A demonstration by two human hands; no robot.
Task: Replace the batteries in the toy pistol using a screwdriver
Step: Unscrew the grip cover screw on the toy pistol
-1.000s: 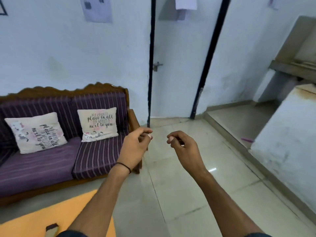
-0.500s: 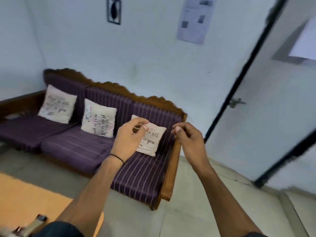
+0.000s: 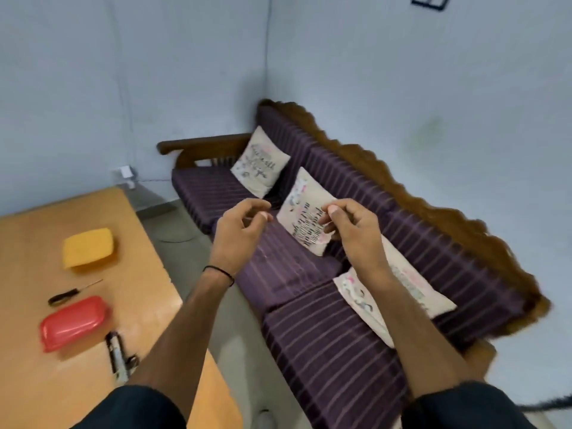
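Evidently the work proper has not begun: neither hand is on a tool or the toy. The toy pistol (image 3: 119, 356) lies on the table (image 3: 31, 382) close to its right edge, near the person, partly hidden by the left forearm. The screwdriver (image 3: 72, 293) lies further in, between a red box (image 3: 74, 323) and a yellow box (image 3: 88, 247). Both arms reach forward off the table, over the sofa (image 3: 325, 335). The left hand (image 3: 236, 233) and right hand (image 3: 353, 230) are raised side by side, apart, fingers curled with thumbs near forefingers; whether they pinch anything small I cannot tell. Next, I judge, the hands must come back left and down to pick up pistol and screwdriver
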